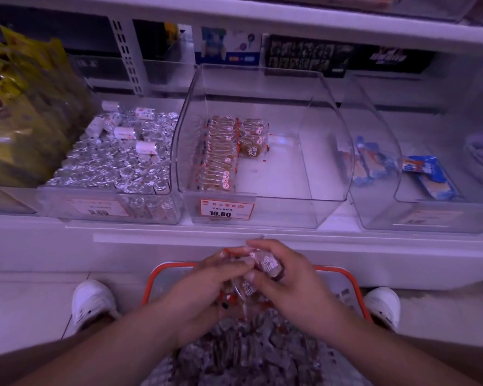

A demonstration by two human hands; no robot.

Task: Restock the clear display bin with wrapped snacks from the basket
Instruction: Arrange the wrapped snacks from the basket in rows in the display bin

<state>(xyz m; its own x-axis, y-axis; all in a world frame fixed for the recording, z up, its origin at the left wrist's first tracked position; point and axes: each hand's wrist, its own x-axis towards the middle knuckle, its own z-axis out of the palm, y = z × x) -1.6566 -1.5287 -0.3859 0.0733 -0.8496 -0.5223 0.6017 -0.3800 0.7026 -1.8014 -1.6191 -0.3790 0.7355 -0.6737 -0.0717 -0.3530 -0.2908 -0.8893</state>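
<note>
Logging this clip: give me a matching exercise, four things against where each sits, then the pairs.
Things:
1. wrapped snacks in hand
2. clear display bin
3. basket
4. foil-wrapped sweets

Places:
A. on the floor between the white shoes
B. in the bin left of the display bin
C. on the shelf, behind the 10.80 price tag
D. held by left hand and right hand above the basket

Pairs: 1-D, 2-C, 3-A, 4-B

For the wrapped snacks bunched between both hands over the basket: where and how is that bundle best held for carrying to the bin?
Judging by their pose, cup the wrapped snacks from both sides, left hand and right hand pressing inward around the packets' bodies. They are loose, slippery-looking packets that could slip out of a one-sided grip.
</note>
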